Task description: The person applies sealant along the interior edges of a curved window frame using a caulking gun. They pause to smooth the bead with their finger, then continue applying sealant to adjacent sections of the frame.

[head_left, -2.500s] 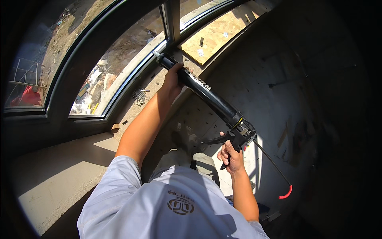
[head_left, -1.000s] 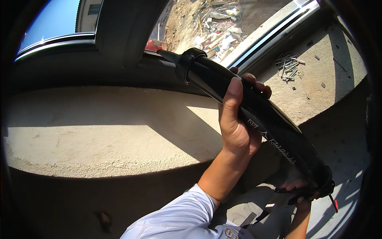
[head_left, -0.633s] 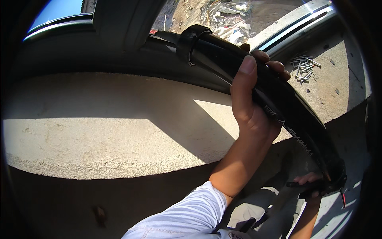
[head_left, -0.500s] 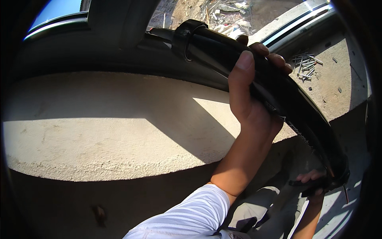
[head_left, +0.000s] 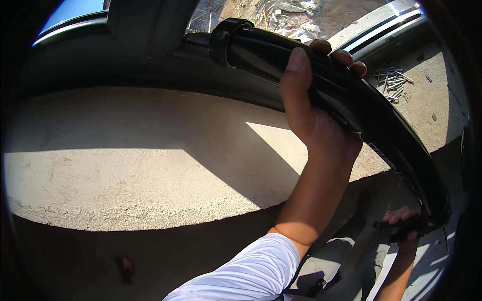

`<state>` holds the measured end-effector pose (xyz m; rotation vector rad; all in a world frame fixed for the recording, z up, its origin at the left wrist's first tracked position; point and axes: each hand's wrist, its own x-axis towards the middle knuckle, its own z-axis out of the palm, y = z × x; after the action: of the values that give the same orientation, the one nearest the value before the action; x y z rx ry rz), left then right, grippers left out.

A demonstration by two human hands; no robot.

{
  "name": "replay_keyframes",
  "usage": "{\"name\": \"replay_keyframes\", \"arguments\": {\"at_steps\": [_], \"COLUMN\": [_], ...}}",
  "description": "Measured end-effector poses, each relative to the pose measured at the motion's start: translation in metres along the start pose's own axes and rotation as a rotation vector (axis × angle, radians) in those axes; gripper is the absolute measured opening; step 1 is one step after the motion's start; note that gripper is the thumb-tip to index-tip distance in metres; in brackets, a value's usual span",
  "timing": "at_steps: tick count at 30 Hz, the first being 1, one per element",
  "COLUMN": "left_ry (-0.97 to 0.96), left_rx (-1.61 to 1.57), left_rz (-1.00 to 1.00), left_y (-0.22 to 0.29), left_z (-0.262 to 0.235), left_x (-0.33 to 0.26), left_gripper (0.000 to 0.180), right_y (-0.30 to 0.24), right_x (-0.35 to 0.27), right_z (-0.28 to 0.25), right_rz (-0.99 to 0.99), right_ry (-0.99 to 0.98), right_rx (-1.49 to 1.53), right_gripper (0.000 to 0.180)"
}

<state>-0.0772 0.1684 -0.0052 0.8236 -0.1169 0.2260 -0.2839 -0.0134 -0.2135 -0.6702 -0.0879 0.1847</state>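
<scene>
A long black caulking gun (head_left: 391,125) slants across the right half of the view, its barrel bowed by the lens. My left hand (head_left: 324,118) is closed around the barrel, thumb on the near side and fingertips showing over the far side. At the lower right, my right hand (head_left: 401,215) is closed on the gun's handle and trigger, partly in shade. Beyond the collar (head_left: 226,42) at the front end, a nozzle (head_left: 197,39) reaches the corner of the dark window frame (head_left: 145,45). Whether sealant is coming out cannot be seen.
A pale rough sill (head_left: 125,175) runs below the frame, part sunlit. Several loose screws or nails (head_left: 394,83) lie on it at the right, with small dark bits nearby. Rubble (head_left: 296,20) shows outside through the window. My legs (head_left: 326,261) are below the sill.
The gun's collar has shifted slightly left and up, and its handle end slightly right, with both hands still holding it. The view has shifted a little.
</scene>
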Motion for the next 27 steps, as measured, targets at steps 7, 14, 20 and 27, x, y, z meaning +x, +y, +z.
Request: {"name": "replay_keyframes", "arguments": {"at_steps": [7, 14, 20, 27], "left_ry": [0.003, 0.008, -0.033, 0.021], "left_rx": [-0.004, -0.01, -0.014, 0.053], "left_rz": [0.012, 0.02, 0.043, 0.063], "left_y": [0.001, 0.001, 0.0, 0.0], "left_z": [-0.008, -0.015, -0.018, -0.015], "left_x": [0.007, 0.01, 0.011, 0.009], "left_gripper": [0.043, 0.041, 0.039, 0.032], "right_y": [-0.004, 0.006, 0.015, 0.024], "right_x": [0.011, 0.021, 0.028, 0.032], "right_z": [-0.005, -0.006, -0.008, -0.007], "right_rz": [0.013, -0.033, -0.047, -0.019], "right_ry": [-0.022, -0.042, -0.038, -0.036], "right_rx": [-0.094, -0.063, -0.087, -0.005], "right_gripper": [0.062, 0.056, 0.058, 0.059]}}
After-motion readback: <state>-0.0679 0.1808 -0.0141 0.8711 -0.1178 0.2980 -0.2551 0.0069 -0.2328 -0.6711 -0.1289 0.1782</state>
